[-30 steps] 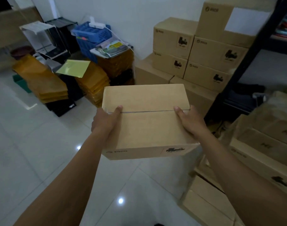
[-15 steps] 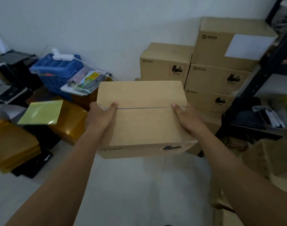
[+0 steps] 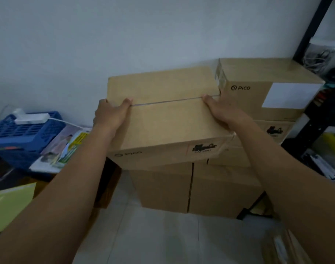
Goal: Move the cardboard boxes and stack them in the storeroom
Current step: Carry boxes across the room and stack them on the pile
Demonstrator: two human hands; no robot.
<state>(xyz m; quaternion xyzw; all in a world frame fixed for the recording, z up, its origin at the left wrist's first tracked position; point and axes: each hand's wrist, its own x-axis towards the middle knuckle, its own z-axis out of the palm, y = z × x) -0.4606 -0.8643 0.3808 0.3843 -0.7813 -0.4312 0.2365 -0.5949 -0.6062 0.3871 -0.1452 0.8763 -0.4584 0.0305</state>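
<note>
Pale wall (image 3: 86,44) fills the upper half of the head view, with light floor tiles (image 3: 153,235) running down to 6 o'clock. Dead centre, a person holds a cardboard box (image 3: 168,122) marked PICO, its top tipped toward the viewer. The left hand (image 3: 109,115) grips its 9 o'clock side, thumb laid flat on the lid at the tape seam and the fingers curled over the edge. The right hand (image 3: 224,113) grips the 3 o'clock side, thumb also at the seam; its fingers go behind the box, so I cannot tell how they lie. At 2 o'clock stands a taller box (image 3: 258,73) with a white label (image 3: 290,95), just beside the held box's far corner; whether they touch I cannot tell. Below, at 5 o'clock, plain lower boxes (image 3: 182,187) sit on the floor. A blue crate (image 3: 23,134) and magazines (image 3: 65,147) lie at 9 o'clock, a yellow-green sheet (image 3: 8,206) at 8 o'clock, and a black shelf post (image 3: 313,25) at 1 o'clock.
</note>
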